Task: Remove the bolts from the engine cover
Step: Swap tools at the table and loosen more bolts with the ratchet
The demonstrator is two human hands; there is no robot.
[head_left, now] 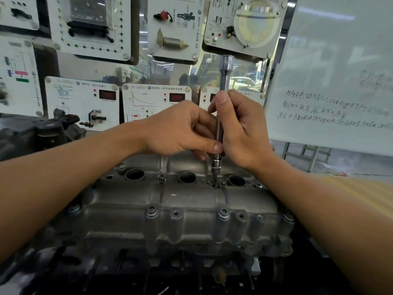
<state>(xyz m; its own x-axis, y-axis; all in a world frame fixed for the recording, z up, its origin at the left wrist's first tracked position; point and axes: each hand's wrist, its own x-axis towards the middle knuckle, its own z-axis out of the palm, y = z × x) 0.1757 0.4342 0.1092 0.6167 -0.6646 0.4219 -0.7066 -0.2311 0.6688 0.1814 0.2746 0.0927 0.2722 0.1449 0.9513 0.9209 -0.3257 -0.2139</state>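
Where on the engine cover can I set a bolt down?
The smooth ridge of the engine cover, between the row of round wells and the front bolt bosses, lies bare. Crowded behind it: the left hand and right hand grip the upright socket driver between the middle and right wells, and a raised bolt stands left of the middle well.

whiteboard (331, 81) behind engine cover (170, 209), right
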